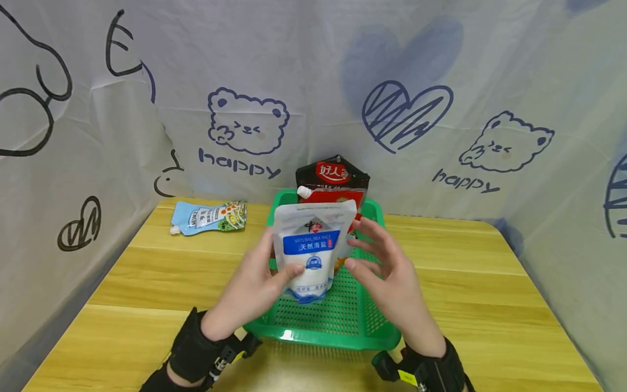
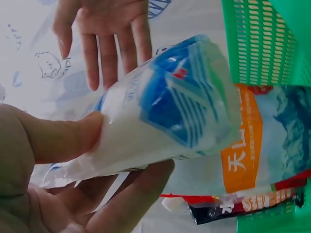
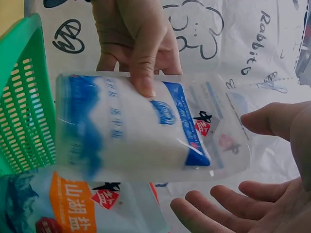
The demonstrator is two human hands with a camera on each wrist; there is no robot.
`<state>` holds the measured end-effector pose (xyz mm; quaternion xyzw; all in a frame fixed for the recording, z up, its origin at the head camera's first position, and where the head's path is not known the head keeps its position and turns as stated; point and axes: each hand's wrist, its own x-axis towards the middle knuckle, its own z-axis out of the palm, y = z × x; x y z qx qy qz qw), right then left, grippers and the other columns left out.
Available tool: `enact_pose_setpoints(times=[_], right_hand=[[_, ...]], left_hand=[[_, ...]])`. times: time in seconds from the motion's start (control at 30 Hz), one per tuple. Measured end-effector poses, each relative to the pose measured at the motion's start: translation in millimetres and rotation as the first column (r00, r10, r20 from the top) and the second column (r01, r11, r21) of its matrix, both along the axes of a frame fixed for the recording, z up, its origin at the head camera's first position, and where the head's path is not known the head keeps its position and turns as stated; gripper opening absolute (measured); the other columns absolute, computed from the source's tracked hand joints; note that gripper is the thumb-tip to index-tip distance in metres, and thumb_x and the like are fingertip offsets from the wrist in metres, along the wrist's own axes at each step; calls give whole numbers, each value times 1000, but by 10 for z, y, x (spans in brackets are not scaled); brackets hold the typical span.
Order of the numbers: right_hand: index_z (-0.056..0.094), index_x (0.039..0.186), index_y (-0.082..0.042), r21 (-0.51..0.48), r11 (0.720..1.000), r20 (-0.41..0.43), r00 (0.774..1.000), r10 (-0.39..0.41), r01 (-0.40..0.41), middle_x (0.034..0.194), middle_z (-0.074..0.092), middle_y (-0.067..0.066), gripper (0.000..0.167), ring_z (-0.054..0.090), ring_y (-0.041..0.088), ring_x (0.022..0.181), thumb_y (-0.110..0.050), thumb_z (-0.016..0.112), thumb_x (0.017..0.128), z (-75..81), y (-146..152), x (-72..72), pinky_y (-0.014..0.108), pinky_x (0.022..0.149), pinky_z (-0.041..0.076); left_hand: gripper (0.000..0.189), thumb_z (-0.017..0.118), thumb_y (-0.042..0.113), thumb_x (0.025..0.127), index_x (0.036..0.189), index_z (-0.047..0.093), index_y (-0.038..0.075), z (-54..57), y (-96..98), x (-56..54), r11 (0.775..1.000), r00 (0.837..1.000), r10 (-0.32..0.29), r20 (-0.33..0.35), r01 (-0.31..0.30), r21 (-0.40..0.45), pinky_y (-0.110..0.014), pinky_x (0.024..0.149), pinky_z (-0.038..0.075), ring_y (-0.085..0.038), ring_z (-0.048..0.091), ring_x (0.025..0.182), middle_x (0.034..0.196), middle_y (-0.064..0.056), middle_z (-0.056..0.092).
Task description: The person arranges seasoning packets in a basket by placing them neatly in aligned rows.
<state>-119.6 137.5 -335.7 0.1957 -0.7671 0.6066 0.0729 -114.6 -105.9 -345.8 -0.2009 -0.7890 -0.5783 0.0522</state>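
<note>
My left hand (image 1: 254,286) grips a white and blue bag of sea salt (image 1: 312,247), thumb across its front and fingers behind. The bag is held upright above the green basket (image 1: 323,340). Beside its right edge my right hand (image 1: 392,277) has its fingers spread apart, with nothing between them. In the right wrist view, the fingers (image 3: 218,211) and thumb of that hand stand around the top end of the bag. Behind the salt, a second salt bag (image 2: 243,141), pale blue with an orange panel, stands in the basket, partly hidden in the head view.
At the back of the basket lean a black and red pouch (image 1: 333,173) and a red pouch with a white spout (image 1: 305,192). A light blue Heinz pouch (image 1: 209,216) lies on the wooden table (image 1: 127,283) at the left. A drawn-on cloth (image 1: 313,65) hangs behind.
</note>
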Motion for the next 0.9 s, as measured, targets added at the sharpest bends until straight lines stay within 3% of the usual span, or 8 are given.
enact_pose_setpoints(times=[0.2,0.33,0.57,0.73,0.8,0.9], right_hand=[[47,154,-9,39,998,-82,995,-50,53,152,53,7,67,60,27,128,-1,75,93,3,26,1,30,94,59],[63,142,-13,86,993,-191,980,-63,80,140,65,2,54,65,19,119,-1,77,92,-3,43,0,33,90,61],[78,115,-9,176,981,-321,947,-21,81,112,77,3,27,71,12,90,2,77,91,-38,63,5,24,67,61],[80,108,-7,233,964,-342,939,-40,126,99,78,4,23,57,6,61,5,77,90,-51,51,3,20,50,47],[80,107,-6,225,965,-351,935,-49,134,98,79,5,23,52,6,57,8,76,89,-62,41,-2,19,48,42],[80,106,-3,196,971,-364,929,-59,139,99,79,7,23,61,6,63,11,74,89,-88,21,-11,15,54,47]], left_hand=[[55,74,-2,93,141,52,13,-18,14,15,984,998,20,-58,-30,-178,-38,85,62,-23,71,110,129,-8,71],[51,76,-2,91,136,58,14,-34,25,20,965,993,19,-115,-48,-257,-37,83,63,-20,73,102,122,-7,74],[45,78,-1,90,129,65,16,-61,43,15,938,988,22,-155,-74,-339,-37,82,62,-19,73,98,116,-4,75],[42,79,-1,88,125,66,16,-76,64,25,920,989,27,-148,-82,-383,-36,81,62,-16,74,96,113,-2,76],[41,79,-1,89,124,66,16,-82,73,27,918,990,29,-136,-80,-388,-35,79,62,-15,74,95,112,-2,77],[41,79,-1,89,124,66,14,-89,85,26,918,993,31,-118,-75,-388,-35,79,62,-16,74,95,112,-3,76]])
